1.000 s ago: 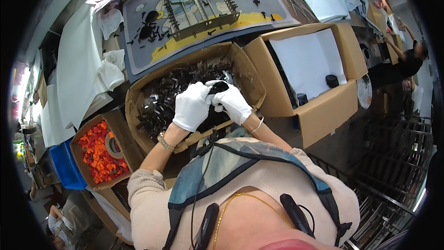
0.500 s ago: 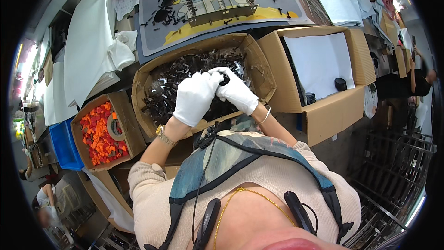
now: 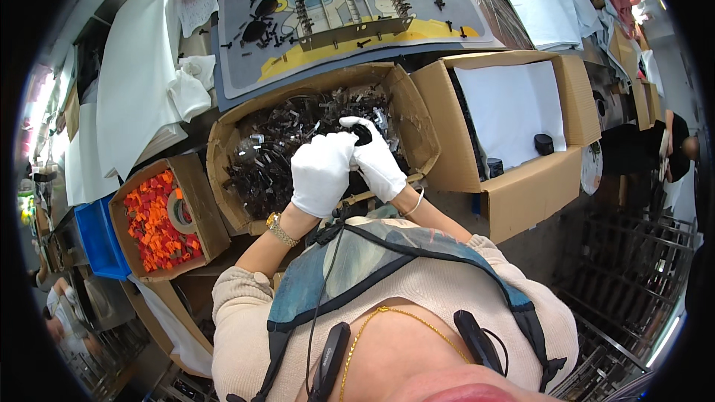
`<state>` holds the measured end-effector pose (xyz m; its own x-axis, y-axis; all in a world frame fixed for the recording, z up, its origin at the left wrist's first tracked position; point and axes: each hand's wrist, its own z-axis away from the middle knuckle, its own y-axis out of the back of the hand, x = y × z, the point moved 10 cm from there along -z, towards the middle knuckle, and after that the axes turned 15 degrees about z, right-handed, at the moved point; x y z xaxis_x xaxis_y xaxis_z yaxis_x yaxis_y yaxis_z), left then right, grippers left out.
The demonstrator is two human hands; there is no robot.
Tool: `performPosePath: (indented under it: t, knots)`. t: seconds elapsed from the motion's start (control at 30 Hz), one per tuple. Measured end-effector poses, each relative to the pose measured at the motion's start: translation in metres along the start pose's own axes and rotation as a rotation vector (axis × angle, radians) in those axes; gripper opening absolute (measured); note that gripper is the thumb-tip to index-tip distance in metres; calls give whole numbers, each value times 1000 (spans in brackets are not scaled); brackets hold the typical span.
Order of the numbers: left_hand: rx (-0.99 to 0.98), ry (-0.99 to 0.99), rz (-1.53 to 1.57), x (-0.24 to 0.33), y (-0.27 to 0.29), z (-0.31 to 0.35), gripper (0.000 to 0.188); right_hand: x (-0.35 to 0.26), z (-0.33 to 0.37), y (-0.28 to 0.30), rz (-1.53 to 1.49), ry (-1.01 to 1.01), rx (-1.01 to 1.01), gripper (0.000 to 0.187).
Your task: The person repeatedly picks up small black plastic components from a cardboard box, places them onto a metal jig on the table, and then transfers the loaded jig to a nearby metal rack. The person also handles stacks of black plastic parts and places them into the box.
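My right hand [image 3: 380,162], in a white glove, is closed around a small black round part [image 3: 362,134], which shows between its thumb and fingers. Against that part presses my left hand [image 3: 322,176], also white-gloved, its fingers bent and drawn together; its fingertips are partly hidden. Both hands are over the near side of a cardboard box [image 3: 418,115] holding a heap of dark, shiny see-through plastic pieces [image 3: 261,171].
An open carton [image 3: 532,193] with a white sheet [image 3: 514,104] and black round parts [image 3: 544,144] stands right. Left are a box of orange-red pieces [image 3: 153,242], a tape roll [image 3: 181,212] and a blue bin [image 3: 100,238]. A metal rack [image 3: 357,32] lies on the far mat.
Both hands have drawn slightly nearer to my body, and the left has shifted a little right. The black round part stays held between them.
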<state>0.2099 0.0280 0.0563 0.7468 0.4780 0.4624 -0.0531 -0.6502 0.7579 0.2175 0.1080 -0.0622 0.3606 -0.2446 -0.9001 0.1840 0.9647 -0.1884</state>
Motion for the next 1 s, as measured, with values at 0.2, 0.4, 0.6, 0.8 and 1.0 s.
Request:
performPosePath:
  t: [0.2,0.4,0.6,0.8,1.0]
  knots:
    - [-223,-19,159,-17,-10,8,13,-6,1,-10,479,0,-257,53]
    - [-163,-133,230,-5,1,-16,9,-21,6,-3,176,-191,-312,51]
    - [-29,51,259,-2,-1,-9,12,-22,12,3,5,-226,-207,30]
    - [-259,122,32,26,-24,-7,13,-23,-12,32,138,153,186,20]
    - [47,403,595,-27,7,-7,25,-43,-9,22,-203,-81,-145,30]
